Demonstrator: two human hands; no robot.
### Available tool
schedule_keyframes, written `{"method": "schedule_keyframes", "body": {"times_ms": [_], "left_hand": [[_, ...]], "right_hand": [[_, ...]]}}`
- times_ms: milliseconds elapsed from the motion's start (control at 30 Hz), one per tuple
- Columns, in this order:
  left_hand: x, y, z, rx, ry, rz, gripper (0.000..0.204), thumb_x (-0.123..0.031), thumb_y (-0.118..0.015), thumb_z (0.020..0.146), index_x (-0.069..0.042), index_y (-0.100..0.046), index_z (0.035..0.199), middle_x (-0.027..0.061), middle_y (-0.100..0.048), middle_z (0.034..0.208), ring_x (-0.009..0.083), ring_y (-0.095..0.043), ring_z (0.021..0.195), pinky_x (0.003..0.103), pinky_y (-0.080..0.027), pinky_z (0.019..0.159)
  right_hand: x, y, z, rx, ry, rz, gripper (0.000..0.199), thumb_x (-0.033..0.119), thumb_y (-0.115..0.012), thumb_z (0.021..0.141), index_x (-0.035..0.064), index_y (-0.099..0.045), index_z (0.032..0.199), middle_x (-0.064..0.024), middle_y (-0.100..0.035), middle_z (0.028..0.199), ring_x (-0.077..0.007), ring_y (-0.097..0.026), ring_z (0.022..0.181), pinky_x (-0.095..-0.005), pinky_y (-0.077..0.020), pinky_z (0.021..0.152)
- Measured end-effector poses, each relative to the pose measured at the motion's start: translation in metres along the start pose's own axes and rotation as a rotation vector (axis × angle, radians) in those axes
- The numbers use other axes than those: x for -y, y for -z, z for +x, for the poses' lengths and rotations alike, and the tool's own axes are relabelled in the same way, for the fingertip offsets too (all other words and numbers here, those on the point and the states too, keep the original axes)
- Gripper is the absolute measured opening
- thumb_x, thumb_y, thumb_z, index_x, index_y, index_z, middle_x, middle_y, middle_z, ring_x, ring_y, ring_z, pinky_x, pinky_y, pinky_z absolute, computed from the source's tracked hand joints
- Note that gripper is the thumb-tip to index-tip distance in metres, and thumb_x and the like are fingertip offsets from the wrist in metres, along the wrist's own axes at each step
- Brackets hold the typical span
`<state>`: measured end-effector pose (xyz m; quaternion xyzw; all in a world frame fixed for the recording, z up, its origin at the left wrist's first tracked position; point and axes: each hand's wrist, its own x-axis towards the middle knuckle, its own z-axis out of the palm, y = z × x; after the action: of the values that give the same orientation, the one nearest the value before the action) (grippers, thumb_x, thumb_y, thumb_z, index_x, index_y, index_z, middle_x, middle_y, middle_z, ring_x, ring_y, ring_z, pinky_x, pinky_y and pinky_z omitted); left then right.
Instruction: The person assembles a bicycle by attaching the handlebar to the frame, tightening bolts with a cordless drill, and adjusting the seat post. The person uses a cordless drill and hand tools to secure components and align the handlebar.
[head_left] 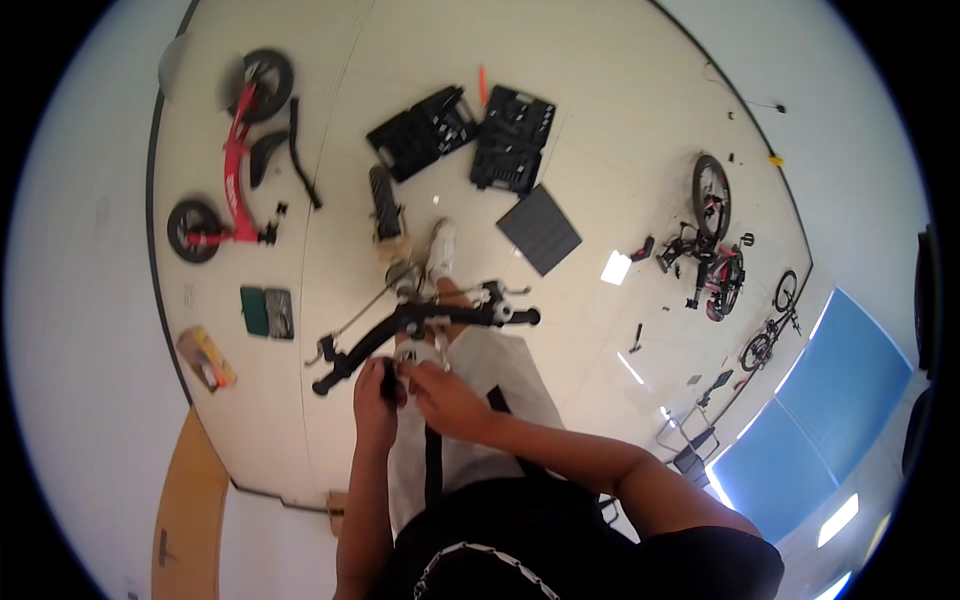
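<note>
My left hand [376, 405] is closed around a small black part [389, 380] whose exact kind I cannot make out. Right beside it, my right hand [447, 402] has its fingers drawn together, with the fingertips against the left hand's grip. What lies between those fingertips is too small to tell. Just beyond both hands, a black bicycle handlebar [378, 333] with brake levers [328, 350] lies at a slant across my legs. Neither hand appears to grip it. A tyre [384, 200] and a piece of cardboard [394, 248] are past the handlebar.
Two black tool cases [425, 132] lie opened ahead, near a dark square mat [539, 230]. A red balance bike [236, 180] is on the left, beside a green case [256, 311] and a carton [205, 358]. Bicycle parts [712, 265] and a hammer [637, 338] lie to the right.
</note>
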<state>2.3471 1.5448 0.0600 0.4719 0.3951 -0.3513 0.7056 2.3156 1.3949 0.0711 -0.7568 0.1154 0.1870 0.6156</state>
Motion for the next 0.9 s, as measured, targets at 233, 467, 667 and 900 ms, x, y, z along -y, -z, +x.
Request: {"method": "schedule_keyframes", "body": {"times_ms": [233,467,667,900], "left_hand": [[0.020,0.009,0.000,-0.040,0.051,-0.059,0.026,-0.034,-0.048,0.105,-0.009,-0.058,0.105,0.0030,-0.062,0.092,0.0093,-0.051,0.065,0.026,-0.039,0.058],[0.030,0.017,-0.001,-0.062,0.094,-0.104,0.028,-0.034,-0.047,0.104,-0.009,-0.060,0.107,0.0017,-0.062,0.088,0.0092,-0.051,0.066,0.026,-0.040,0.060],[0.034,0.022,-0.004,-0.061,0.095,-0.163,0.029,-0.029,-0.043,0.107,-0.006,-0.060,0.108,0.0047,-0.063,0.087,0.0101,-0.054,0.067,0.027,-0.042,0.060],[0.030,0.024,-0.007,-0.032,0.085,-0.114,0.029,-0.034,-0.047,0.104,-0.008,-0.060,0.106,0.0031,-0.062,0.085,0.0112,-0.052,0.068,0.028,-0.041,0.062]], "right_hand": [[-0.037,0.003,-0.022,-0.020,-0.532,0.358,0.014,0.005,-0.048,0.104,-0.0020,-0.054,0.114,-0.0139,-0.072,0.096,-0.0191,-0.073,0.078,-0.0320,-0.0582,0.073],[-0.095,-0.033,0.009,-0.253,-0.682,0.607,0.018,0.009,-0.057,0.103,-0.0059,-0.061,0.110,-0.0130,-0.072,0.097,-0.0176,-0.072,0.086,-0.0306,-0.0614,0.078],[-0.104,-0.058,0.021,-0.434,-0.660,0.661,0.019,0.012,-0.058,0.103,-0.0059,-0.056,0.108,-0.0146,-0.070,0.095,-0.0186,-0.072,0.082,-0.0307,-0.0626,0.075],[-0.109,-0.079,0.028,-0.541,-0.682,0.467,0.025,0.019,-0.057,0.104,-0.0049,-0.052,0.108,-0.0137,-0.070,0.084,-0.0175,-0.071,0.067,-0.0306,-0.0591,0.060]]}}
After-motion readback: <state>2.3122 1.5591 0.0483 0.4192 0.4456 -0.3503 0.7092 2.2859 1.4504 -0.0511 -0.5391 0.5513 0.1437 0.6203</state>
